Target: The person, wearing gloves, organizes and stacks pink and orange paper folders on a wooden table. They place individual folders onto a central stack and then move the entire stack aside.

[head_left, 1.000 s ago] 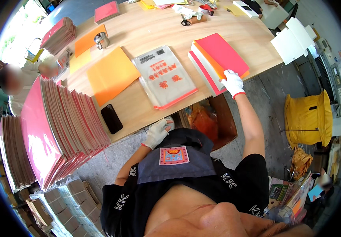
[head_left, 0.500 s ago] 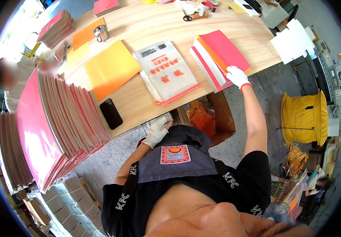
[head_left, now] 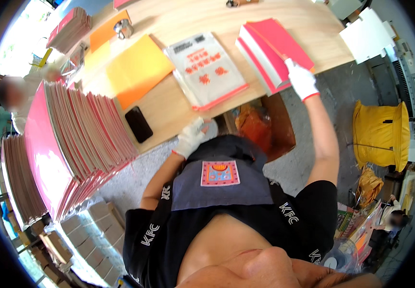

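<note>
My right hand [head_left: 302, 80], in a white glove with a red cuff, is at the near right edge of a stack of pink and white sheets [head_left: 279, 43]. Its fingers are closed at the edge of the upper pink sheets, where a thin orange edge shows. My left hand [head_left: 189, 138], in a glove that leaves fingertips bare, hangs by the table's front edge above my lap. Its fingers are loosely apart and hold nothing visible. Left of the stack lies a clear plastic packet [head_left: 209, 69] with red print and a red lower edge.
A black phone [head_left: 139, 125] and orange-yellow sheets [head_left: 138, 67] lie left of the packet. A metal cup [head_left: 123, 29] stands farther back. Tall pink-covered stacks [head_left: 85, 129] rise at the left. Beneath the table is an open brown box [head_left: 280, 127]; a yellow bag [head_left: 380, 134] stands right.
The orange sheets that stuck out of the stack now show only as a thin edge between pink sheets. My right hand has shifted along the stack's edge; my left stays by the table edge.
</note>
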Tool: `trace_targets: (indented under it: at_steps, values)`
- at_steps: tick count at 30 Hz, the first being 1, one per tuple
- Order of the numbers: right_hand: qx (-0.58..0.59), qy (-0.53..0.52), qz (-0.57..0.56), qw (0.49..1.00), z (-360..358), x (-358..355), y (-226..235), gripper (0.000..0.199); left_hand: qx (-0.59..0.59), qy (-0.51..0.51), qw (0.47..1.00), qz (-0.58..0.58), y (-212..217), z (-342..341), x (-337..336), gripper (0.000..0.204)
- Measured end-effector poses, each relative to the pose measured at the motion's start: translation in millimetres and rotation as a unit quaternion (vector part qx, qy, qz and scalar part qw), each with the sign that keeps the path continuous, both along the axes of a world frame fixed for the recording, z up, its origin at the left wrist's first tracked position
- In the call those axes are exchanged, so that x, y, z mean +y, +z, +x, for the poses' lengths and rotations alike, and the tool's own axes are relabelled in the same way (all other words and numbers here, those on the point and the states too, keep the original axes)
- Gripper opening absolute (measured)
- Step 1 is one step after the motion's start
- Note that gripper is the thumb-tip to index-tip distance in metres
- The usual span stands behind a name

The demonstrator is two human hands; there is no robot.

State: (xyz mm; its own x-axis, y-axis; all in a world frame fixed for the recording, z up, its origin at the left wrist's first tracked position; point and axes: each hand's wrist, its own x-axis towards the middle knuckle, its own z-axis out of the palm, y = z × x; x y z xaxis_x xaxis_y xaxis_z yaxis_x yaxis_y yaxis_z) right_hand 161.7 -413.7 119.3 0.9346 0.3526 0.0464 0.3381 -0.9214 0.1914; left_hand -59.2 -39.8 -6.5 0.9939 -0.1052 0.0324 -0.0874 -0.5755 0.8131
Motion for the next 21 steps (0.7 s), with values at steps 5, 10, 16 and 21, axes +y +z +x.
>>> trace_targets:
  at_steps: [5, 10, 16, 21]
  values:
    - [-0.002, 0.022, 0.028, 0.999, -64, -7, -13, 0.063, 0.052, 0.044, 0.992, -0.108, 28, 13, 8, 0.026]
    - [-0.075, -0.155, 0.421, 0.890, -76, -40, -40, 0.077, 0.104, 0.032, 0.992, -0.069, 49, 30, -1, 0.026]
    - [0.138, -0.337, 0.850, 0.380, -36, -115, -113, 0.047, 0.112, -0.013, 0.989, -0.094, 70, 75, -17, 0.030]
    - [0.077, -0.156, 0.830, 0.530, -45, -60, -62, 0.032, 0.027, 0.010, 0.993, -0.115, 77, 105, -5, 0.036]
